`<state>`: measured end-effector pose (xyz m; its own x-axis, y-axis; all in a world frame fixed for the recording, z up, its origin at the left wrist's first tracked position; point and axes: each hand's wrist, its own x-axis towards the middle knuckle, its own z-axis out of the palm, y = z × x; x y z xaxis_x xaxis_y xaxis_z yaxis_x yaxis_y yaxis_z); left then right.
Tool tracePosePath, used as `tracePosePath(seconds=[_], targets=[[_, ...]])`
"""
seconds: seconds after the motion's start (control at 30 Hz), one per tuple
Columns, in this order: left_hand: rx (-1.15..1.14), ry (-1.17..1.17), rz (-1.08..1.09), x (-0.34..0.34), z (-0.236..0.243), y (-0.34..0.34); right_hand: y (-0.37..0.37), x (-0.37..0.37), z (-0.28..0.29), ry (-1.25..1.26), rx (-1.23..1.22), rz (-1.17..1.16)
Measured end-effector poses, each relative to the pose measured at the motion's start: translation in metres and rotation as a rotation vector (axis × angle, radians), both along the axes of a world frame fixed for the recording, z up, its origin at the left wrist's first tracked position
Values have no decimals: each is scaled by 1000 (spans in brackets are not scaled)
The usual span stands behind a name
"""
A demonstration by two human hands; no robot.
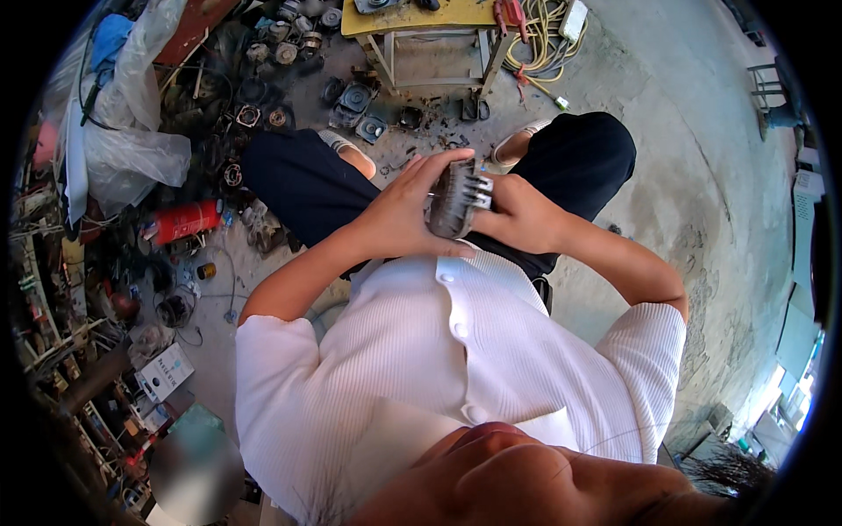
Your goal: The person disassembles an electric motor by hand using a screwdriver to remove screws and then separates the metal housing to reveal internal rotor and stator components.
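Between my hands, above my lap, is a dark, round metal part (450,203) with a ribbed surface and several pale metal prongs on its right side. My left hand (405,209) is curved round its left side, with the fingers over the far edge and the thumb at the near edge. Against the pronged side, my right hand (524,213) is closed with its fingers bent. The right fingertips are partly hidden behind the part, so their exact grip on it is hard to see.
A low yellow-topped bench (430,19) stands beyond my feet, with coiled yellow cable (539,44) to its right. Square metal housings (355,96) and other machine parts litter the floor at the far left. A red cylinder (186,221) and a white box (167,372) lie at left.
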<state>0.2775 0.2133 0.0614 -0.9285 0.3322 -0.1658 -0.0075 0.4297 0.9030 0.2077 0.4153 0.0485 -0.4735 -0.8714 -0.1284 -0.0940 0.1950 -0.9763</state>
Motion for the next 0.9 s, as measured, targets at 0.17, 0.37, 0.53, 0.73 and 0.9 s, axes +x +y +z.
tracePosePath(seconds=[0.17,0.37,0.53,0.73,0.9], targets=[[-4,148,-45,-10,-7,14,28,-11,-21,-810,20,88],[-69,253,-153,-15,-4,28,40,-7,-15,-859,-67,92],[-40,313,-189,-18,11,26,29,-4,-9,-754,82,47],[-128,380,-258,-16,12,18,21,-1,-5,-824,42,106],[-121,527,-284,-18,27,13,19,0,8,-816,20,159]])
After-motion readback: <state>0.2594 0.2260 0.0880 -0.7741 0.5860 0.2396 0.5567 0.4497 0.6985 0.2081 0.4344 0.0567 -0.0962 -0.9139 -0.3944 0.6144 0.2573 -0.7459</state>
